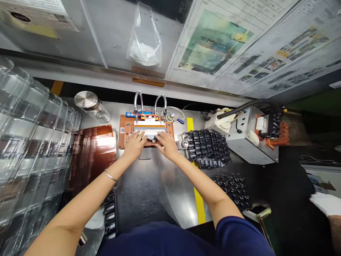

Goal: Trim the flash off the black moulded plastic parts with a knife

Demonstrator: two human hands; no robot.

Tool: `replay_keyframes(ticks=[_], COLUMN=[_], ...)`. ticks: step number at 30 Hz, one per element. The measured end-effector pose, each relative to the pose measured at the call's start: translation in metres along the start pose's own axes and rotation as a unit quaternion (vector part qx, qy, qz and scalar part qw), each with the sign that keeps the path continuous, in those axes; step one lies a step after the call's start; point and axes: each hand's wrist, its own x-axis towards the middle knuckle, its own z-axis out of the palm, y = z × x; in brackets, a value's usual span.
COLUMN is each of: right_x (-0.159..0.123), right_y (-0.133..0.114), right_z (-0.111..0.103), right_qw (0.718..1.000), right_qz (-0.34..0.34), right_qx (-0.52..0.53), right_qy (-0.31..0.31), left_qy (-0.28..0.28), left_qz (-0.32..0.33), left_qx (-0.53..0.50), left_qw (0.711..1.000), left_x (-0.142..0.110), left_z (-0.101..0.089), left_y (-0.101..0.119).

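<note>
On the bench stands a brown fixture board with a white and grey clamp block at its middle. My left hand lies at the block's left front, its fingers stretched onto the pale front face. At the right front, my right hand has its thumb and fingers bent around the end of a small black part. That part shows between my hands at the block's front edge, mostly covered by fingers. Two bendable metal hoses arch over the block from behind.
Black moulded parts stand in rows at right, before a grey metal machine. Stacked clear trays rise at left, beside a reddish-brown tray and a glass jar. Another person's gloved hand shows far right.
</note>
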Motion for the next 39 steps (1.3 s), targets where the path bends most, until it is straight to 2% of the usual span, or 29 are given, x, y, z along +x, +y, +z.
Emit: replay_keyframes(ticks=[4,8,12,16,19,23,25,27,31,34,36,39], right_x=[0.026,0.049,0.067,0.076,0.068,0.042,0.022,-0.003,-0.069,-0.113,-0.131,-0.147], right_y=[0.065,0.117,0.144,0.149,0.127,0.066,0.033,0.006,-0.029,-0.047,-0.061,-0.096], right_z=[-0.029,-0.037,-0.038,-0.045,-0.041,-0.013,0.000,0.007,-0.003,-0.019,-0.027,-0.032], right_qw=[0.991,0.985,0.983,0.977,0.968,0.958,0.953,0.946,0.937,0.939,0.942,0.947], right_qz=[0.125,0.171,0.170,0.178,0.201,0.213,0.208,0.207,0.188,0.160,0.146,0.130], right_qx=[-0.022,-0.001,0.050,0.102,0.130,0.182,0.217,0.241,0.282,0.297,0.297,0.292], right_qy=[0.044,0.038,0.044,0.062,0.074,0.059,0.047,0.056,0.080,0.074,0.059,0.021], left_qy=[-0.011,-0.022,-0.025,-0.022,0.000,0.061,0.076,0.085,0.111,0.133,0.144,0.163], left_qz=[0.009,0.010,-0.003,-0.037,-0.094,-0.219,-0.254,-0.253,-0.183,-0.088,-0.018,0.064], left_qx=[0.021,0.022,0.010,-0.001,0.000,0.021,0.021,0.013,-0.013,-0.028,-0.038,-0.034], left_qw=[1.000,0.999,1.000,0.999,0.996,0.974,0.964,0.964,0.977,0.987,0.989,0.984], left_x=[0.013,0.009,0.007,0.011,0.018,0.023,0.016,-0.004,-0.079,-0.138,-0.165,-0.188], left_z=[0.017,0.025,0.024,0.016,0.006,-0.003,-0.005,-0.009,-0.031,-0.058,-0.076,-0.097], left_y=[-0.017,-0.022,-0.019,-0.014,-0.013,-0.013,-0.005,0.012,0.058,0.088,0.100,0.106])
